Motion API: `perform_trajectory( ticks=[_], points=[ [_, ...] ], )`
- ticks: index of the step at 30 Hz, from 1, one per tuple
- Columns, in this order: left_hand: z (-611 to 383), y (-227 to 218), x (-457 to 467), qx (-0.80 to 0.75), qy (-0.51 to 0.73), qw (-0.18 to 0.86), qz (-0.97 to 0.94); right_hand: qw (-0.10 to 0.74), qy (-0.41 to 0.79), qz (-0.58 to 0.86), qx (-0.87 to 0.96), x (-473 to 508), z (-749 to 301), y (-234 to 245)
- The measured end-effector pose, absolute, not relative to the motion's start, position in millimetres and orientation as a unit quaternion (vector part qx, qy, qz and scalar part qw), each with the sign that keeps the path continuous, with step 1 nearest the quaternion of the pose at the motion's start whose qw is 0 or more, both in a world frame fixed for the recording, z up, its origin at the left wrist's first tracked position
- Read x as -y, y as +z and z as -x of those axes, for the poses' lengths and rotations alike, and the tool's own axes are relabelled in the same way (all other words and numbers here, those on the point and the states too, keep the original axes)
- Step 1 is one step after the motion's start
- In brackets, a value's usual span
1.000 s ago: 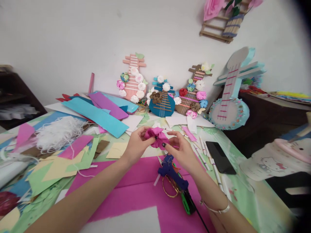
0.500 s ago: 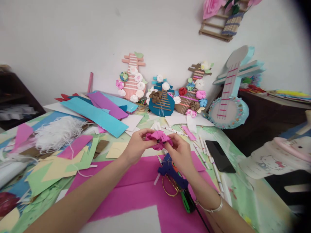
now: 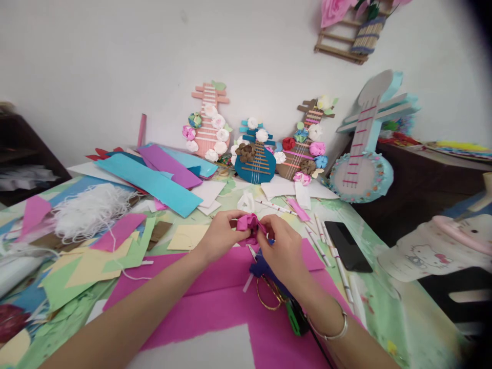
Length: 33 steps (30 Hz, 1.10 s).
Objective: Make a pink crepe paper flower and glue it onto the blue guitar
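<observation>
We hold a magenta paper flower (image 3: 247, 223) up between our two hands, over the far edge of the big magenta paper (image 3: 215, 302) on the table (image 3: 384, 323). The grip of our left hand (image 3: 221, 234) is narrow and pinches the flower's left side. The grip of our right hand (image 3: 282, 246) is narrow too, with the fingertips together on its right edge. We think the thin petals could rip or get squashed if both hands pull or press too hard. The flower could also come undone if one hand lets go too soon. The blue glue gun (image 3: 261, 267) lies partly behind our right hand, and if it is hot, a low finger could get burned. The flower looks bunched and about as wide as it is tall, so we see no clear long axis. Our fingers hide a lot, so we cannot tell which way its open face points.
</observation>
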<state>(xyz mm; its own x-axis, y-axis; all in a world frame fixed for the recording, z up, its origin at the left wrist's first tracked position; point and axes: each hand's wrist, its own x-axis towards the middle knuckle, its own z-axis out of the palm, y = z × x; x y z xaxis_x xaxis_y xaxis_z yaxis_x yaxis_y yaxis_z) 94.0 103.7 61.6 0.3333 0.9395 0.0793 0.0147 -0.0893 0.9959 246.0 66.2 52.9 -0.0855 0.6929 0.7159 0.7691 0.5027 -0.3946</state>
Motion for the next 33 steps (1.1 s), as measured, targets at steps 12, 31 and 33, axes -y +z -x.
perform_trajectory(
  ticks=[12, 31, 33],
  points=[
    [-100, 61, -100, -0.368, 0.498, 0.587, -0.521, 0.467, 0.177, 0.549, 0.67, -69, -243, 62],
    [-100, 59, -97, -0.417, 0.479, 0.525, -0.566, 0.493, 0.201, 0.547, 0.646, -66, -246, 55],
    [-99, 58, -99, -0.41, 0.48, 0.539, -0.558, 0.517, 0.249, 0.528, 0.626, -68, -245, 55]
  ],
)
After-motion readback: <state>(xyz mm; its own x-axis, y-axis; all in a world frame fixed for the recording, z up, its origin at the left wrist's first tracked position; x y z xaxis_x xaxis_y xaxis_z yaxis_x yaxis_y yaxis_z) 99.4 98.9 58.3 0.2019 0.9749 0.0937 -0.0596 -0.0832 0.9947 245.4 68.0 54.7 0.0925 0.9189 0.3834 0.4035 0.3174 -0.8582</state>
